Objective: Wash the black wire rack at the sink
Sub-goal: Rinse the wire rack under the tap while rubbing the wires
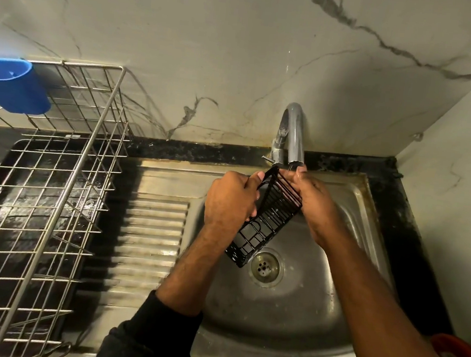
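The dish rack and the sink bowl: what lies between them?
In the head view, only the ribbed steel drainboard lies between the dish rack and the sink bowl; nothing stands on it.

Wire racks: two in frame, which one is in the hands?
The small black wire rack, gripped by the left hand and right hand under the tap. The big steel dish rack sits untouched beside the sink.

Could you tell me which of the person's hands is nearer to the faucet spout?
Right. The right hand has its fingertips just under the faucet spout, on the black wire rack; the left hand grips the rack lower and further left.
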Demonstrator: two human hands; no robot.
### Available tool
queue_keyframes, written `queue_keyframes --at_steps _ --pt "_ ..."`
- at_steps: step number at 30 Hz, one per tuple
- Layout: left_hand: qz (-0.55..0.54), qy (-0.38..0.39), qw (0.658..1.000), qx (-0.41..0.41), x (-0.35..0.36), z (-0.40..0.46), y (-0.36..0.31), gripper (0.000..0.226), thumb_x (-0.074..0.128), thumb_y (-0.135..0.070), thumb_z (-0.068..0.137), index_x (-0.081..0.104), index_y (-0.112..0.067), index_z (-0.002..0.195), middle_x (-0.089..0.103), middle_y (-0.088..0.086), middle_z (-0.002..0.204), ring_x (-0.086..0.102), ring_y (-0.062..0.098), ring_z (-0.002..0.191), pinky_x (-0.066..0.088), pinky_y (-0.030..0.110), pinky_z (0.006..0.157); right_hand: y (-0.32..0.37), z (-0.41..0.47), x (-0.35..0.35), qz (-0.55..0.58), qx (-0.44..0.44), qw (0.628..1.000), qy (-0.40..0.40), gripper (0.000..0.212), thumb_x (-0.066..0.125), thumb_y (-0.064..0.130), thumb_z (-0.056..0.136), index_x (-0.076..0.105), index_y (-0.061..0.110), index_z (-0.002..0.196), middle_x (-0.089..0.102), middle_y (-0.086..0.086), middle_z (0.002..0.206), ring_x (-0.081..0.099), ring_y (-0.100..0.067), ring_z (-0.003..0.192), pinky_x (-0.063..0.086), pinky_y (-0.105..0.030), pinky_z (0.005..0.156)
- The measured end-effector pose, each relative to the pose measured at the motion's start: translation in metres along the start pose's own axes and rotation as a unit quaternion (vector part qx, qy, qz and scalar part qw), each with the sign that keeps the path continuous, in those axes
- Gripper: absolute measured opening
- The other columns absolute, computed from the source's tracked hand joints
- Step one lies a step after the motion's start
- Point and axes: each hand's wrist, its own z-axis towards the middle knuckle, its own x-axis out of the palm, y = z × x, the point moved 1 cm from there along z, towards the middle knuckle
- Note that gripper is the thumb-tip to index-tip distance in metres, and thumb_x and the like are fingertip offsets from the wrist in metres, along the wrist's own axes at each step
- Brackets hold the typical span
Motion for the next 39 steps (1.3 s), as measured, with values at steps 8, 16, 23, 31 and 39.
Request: queue_keyframes --at_steps 8,16,23,31,39 --pt "-0.018 -0.021 1.0 0.0 -0.004 -0.005 -0.001 0.043 0.053 -0.053 0.099 0.063 -0.021 0.073 0.067 -0.001 0.058 0.061 0.009 0.047 0.063 0.032 0.063 -0.008 0.0 0.003 -0.034 0.059 0.997 -0.02 0.068 0.032 0.07 0.095 0.062 0.022 0.132 0.067 0.001 0.13 0.059 -0.016 0.123 0.039 -0.046 0.113" --pt "-0.035 -0.057 0.998 -0.017 -0.01 -0.011 0.006 0.046 0.052 -0.056 0.099 0.061 -0.022 0.069 0.061 -0.004 0.055 0.061 0.011 0.05 0.063 0.038 0.063 -0.023 0.007 0.0 -0.045 0.103 0.993 0.032 0.068 0.025 0.08 0.087 0.066 0.032 0.113 0.068 -0.001 0.126 0.059 -0.015 0.121 0.04 -0.04 0.112" --pt "-0.065 -0.076 0.994 -0.038 -0.018 -0.01 0.011 0.049 0.055 -0.057 0.097 0.061 -0.022 0.064 0.057 -0.006 0.052 0.055 0.014 0.048 0.063 0.045 0.061 -0.015 0.003 0.003 -0.024 0.038 0.998 0.038 0.061 0.021 0.061 0.1 0.064 0.028 0.127 0.064 -0.001 0.134 0.054 -0.017 0.129 0.035 -0.041 0.114" --pt "-0.068 -0.085 0.993 -0.044 -0.023 -0.008 0.013 0.05 0.056 -0.059 0.095 0.061 -0.022 0.063 0.055 -0.008 0.051 0.052 0.011 0.046 0.062 0.042 0.06 -0.026 -0.002 0.0 -0.019 -0.006 1.0 0.024 0.055 0.022 0.055 0.104 0.074 0.041 0.112 0.071 0.012 0.121 0.057 -0.007 0.125 0.032 -0.034 0.112" --pt "-0.049 -0.065 0.996 -0.03 -0.012 -0.016 0.01 0.044 0.055 -0.055 0.097 0.063 -0.023 0.067 0.059 -0.008 0.057 0.058 0.012 0.052 0.063 0.043 0.064 -0.019 -0.003 0.003 -0.007 0.042 0.997 0.067 0.073 0.021 0.08 0.088 0.068 0.037 0.123 0.063 0.003 0.137 0.051 -0.015 0.134 0.03 -0.047 0.118"
